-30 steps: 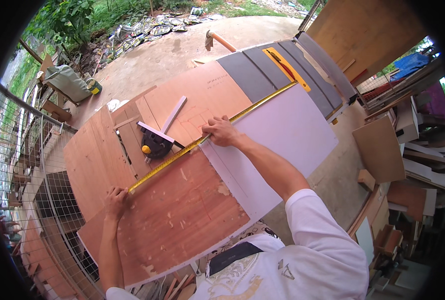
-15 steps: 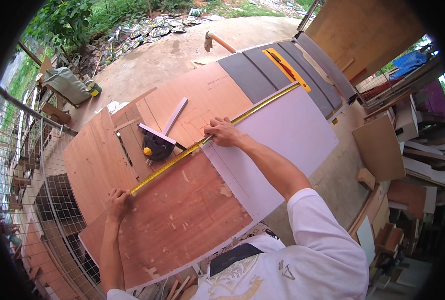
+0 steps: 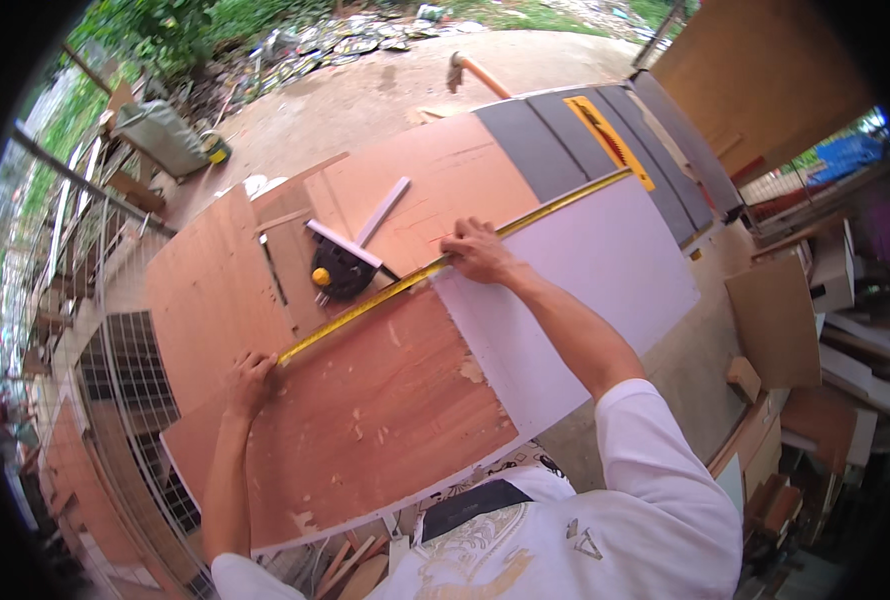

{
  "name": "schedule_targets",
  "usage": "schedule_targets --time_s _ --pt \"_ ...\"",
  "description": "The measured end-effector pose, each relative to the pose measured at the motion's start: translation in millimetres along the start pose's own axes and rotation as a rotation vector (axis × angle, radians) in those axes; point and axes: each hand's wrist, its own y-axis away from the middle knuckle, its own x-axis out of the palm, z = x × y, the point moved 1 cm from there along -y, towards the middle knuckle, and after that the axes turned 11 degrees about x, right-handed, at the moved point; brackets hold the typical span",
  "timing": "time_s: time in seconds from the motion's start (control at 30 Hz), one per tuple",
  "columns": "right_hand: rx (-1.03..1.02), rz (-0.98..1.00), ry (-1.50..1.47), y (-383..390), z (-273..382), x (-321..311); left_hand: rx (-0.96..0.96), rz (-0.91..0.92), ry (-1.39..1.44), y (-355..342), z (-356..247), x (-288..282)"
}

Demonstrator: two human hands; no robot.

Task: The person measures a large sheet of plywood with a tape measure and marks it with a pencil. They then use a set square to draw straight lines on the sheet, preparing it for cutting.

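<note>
A yellow tape measure blade (image 3: 365, 307) lies stretched diagonally across the work surface, from near left to far right. My left hand (image 3: 255, 383) is closed on its near-left end, at the edge of a reddish-brown plywood board (image 3: 365, 420). Partway along the tape, my right hand (image 3: 479, 252) pinches it with bent fingers, where the brown board meets a white sheet (image 3: 595, 270). Just beyond the tape sits a black mitre gauge (image 3: 343, 272) with a yellow knob and a pale strip of wood. The tape's far end reaches the white sheet's far corner.
A grey saw table (image 3: 555, 140) with a yellow insert (image 3: 600, 135) and a red blade stands at the far right. Pale plywood (image 3: 205, 300) covers the left side. Wire mesh (image 3: 115, 340) runs along the left; wood offcuts (image 3: 855, 350) are stacked at right.
The whole view has shifted, so the boards and the saw appear further right. Both hands stay on the tape, which keeps its place along the boards.
</note>
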Motion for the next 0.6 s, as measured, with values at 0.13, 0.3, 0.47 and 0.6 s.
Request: schedule_targets --time_s 0.13,0.3,0.47,0.6 --pt "0.014 -0.141 -0.054 11 12 -7 0.015 0.065 -0.028 -3 8 0" --pt "-0.023 -0.125 -0.231 18 65 -14 -0.051 0.077 -0.041 8 10 12" --pt "-0.112 0.087 -0.519 24 154 11 -0.062 0.103 -0.112 1 6 13" --pt "-0.217 -0.048 -0.371 1 197 55 -0.099 0.126 -0.073 -2 7 14"
